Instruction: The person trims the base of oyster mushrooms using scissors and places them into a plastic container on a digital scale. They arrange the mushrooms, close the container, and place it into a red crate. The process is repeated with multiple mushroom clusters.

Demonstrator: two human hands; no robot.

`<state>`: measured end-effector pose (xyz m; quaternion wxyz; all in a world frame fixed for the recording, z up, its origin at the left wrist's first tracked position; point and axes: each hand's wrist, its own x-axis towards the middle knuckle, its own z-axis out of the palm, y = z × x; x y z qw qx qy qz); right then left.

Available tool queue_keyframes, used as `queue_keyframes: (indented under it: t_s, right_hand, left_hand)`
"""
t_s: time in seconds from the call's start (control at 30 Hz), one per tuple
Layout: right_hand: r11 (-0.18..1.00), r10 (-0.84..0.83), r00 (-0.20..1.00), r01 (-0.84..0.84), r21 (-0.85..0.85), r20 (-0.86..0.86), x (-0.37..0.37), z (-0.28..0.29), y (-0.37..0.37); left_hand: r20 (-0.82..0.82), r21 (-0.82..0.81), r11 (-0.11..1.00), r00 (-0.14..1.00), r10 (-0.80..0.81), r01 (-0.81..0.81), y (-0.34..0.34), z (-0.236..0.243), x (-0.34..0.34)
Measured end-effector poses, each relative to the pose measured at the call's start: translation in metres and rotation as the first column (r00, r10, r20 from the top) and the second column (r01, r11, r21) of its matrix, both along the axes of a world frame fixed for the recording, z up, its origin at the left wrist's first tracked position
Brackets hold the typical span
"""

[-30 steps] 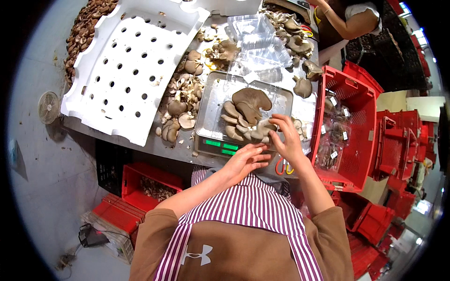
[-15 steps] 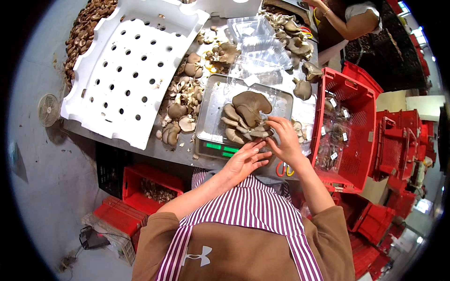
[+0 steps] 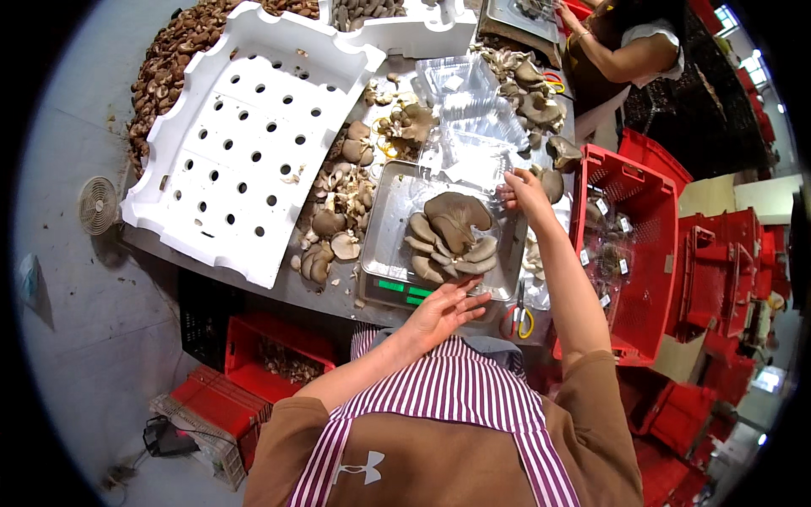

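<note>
A cluster of grey-brown oyster mushrooms (image 3: 452, 221) lies on the steel pan of a digital scale (image 3: 390, 215) with a lit green display. My left hand (image 3: 446, 311) is open, its fingers spread at the front edge of the scale just below the cluster. My right hand (image 3: 525, 193) hovers over the scale's far right corner, beside the clear plastic boxes (image 3: 475, 156). Its fingers are slightly bent and apart, with nothing visible in them; whether the fingertips touch the nearest box I cannot tell.
Red-and-yellow scissors (image 3: 518, 319) lie right of the scale. Loose mushrooms (image 3: 329, 221) and a white perforated crate (image 3: 245, 156) are at left. A red crate (image 3: 629, 253) with packed boxes stands at right. Another person's arm (image 3: 608, 57) works at the far right.
My right hand has left the mushroom cluster and moved up and right, toward the plastic boxes. My left hand stays near the scale's front. The whole view has shifted slightly downward.
</note>
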<state>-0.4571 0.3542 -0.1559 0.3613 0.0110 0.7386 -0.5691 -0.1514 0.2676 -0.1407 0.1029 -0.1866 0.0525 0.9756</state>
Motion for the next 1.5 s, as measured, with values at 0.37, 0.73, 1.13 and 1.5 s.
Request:
queue_keyframes:
  t_s: [0.37,0.73,1.13,1.5]
  right_hand:
    - [0.770,0.417,0.908,-0.334,-0.544,0.033,0.041,0.055,-0.003]
    - [0.670,0.526,0.835,-0.288,-0.684,0.164,0.025,0.045,-0.007]
    - [0.758,0.597,0.788,-0.615,-0.217,-0.151,0.062,0.055,-0.007]
    - [0.685,0.671,0.641,-0.728,-0.019,-0.373,0.085,0.070,-0.010]
  left_hand:
    - [-0.036,-0.018,1.000,0.999,0.024,-0.024,-0.001,-0.006,0.003]
    - [0.009,-0.090,0.996,1.000,-0.013,0.014,-0.003,-0.006,0.002]
    - [0.026,-0.096,0.991,0.996,-0.088,0.090,-0.017,-0.009,0.014]
    - [0.120,-0.306,0.942,0.987,-0.103,0.136,-0.018,-0.002,0.009]
